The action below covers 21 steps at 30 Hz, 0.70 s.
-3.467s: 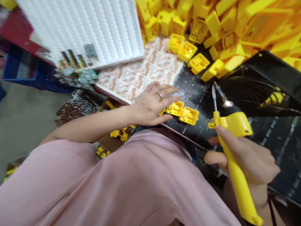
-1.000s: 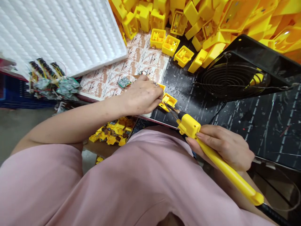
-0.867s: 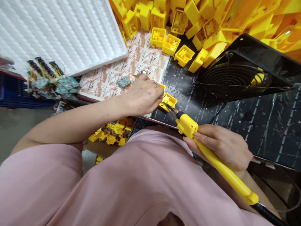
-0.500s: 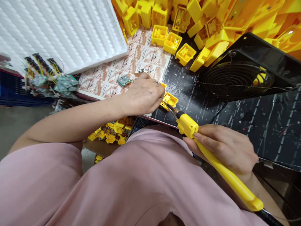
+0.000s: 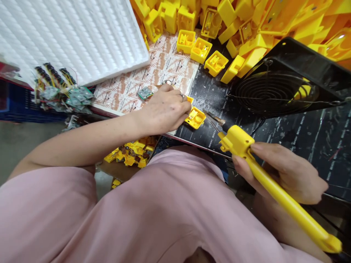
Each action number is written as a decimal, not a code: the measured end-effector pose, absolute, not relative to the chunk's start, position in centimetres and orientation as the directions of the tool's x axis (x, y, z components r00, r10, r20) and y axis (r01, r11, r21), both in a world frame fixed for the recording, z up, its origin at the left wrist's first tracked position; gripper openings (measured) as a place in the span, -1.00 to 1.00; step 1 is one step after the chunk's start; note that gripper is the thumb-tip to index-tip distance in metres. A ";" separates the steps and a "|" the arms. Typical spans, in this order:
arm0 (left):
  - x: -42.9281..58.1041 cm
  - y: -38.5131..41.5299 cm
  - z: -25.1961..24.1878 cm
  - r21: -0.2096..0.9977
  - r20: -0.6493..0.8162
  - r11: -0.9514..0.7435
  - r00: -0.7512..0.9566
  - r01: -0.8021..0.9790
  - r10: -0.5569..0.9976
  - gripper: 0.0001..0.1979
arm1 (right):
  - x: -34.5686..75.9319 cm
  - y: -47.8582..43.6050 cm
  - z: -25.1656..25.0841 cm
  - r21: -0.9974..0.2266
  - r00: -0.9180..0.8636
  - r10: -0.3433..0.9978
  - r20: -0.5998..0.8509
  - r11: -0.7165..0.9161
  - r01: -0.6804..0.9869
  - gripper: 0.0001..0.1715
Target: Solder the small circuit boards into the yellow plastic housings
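My left hand (image 5: 164,109) rests at the table's near edge, fingers curled against a small yellow plastic housing (image 5: 195,117) on the black mat (image 5: 219,98). My right hand (image 5: 285,171) grips a yellow-handled soldering iron (image 5: 263,171), whose metal tip (image 5: 212,118) hangs just right of the housing without touching it. A small green circuit board (image 5: 144,92) lies beside my left wrist.
A big heap of yellow housings (image 5: 233,22) fills the back of the table, with a black fan (image 5: 274,91) at right. A white foam tray (image 5: 71,36) lies at back left, above wired circuit boards (image 5: 60,91). Finished yellow parts (image 5: 131,155) sit in a box below the table edge.
The soldering iron's tip was at the housing under my left fingers; my right hand has pulled it back to the right. My left hand stays on the housing.
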<state>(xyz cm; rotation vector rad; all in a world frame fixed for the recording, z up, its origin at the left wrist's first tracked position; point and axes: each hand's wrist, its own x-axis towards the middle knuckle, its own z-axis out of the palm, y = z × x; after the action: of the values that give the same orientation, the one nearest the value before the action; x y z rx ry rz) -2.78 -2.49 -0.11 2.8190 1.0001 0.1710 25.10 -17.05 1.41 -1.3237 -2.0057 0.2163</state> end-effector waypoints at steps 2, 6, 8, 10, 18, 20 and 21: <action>-3.0 -2.7 -0.1 0.198 0.074 -0.761 0.764 0.618 0.640 -0.68 | 24.9 -16.8 1.4 -0.418 -0.261 0.820 0.510 0.501 0.758 -0.77; -3.0 -3.0 -0.9 0.265 0.161 -0.704 0.690 0.658 0.706 -0.72 | 24.4 -16.5 1.6 -0.353 -0.236 0.785 0.572 0.496 0.793 -0.58; -2.6 -3.0 -1.6 0.275 0.191 -0.676 0.650 0.684 0.736 -0.73 | 24.2 -16.4 1.6 -0.341 -0.233 0.786 0.573 0.486 0.805 -0.53; -2.2 -2.9 -2.0 0.272 0.196 -0.659 0.630 0.701 0.751 -0.73 | 23.9 -16.3 1.5 -0.336 -0.266 0.787 0.557 0.506 0.794 -0.55; -1.4 -2.3 -1.6 0.257 0.150 -0.676 0.663 0.691 0.734 -0.76 | 23.4 -16.7 0.1 -0.389 -0.240 0.747 0.620 0.558 0.733 -0.65; -1.6 -2.1 -1.4 0.250 0.125 -0.681 0.675 0.688 0.727 -0.74 | 23.3 -16.4 -0.1 -0.368 -0.263 0.728 0.634 0.583 0.725 -0.65; -1.6 -2.0 -1.3 0.246 0.107 -0.683 0.681 0.688 0.725 -0.73 | 23.3 -16.2 0.0 -0.359 -0.276 0.726 0.629 0.587 0.725 -0.66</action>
<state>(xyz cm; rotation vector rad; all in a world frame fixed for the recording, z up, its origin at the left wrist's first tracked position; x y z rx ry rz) -1.63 -2.03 -1.34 2.7064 1.1489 0.2911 23.26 -16.22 -0.04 -1.1523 -2.0263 0.0018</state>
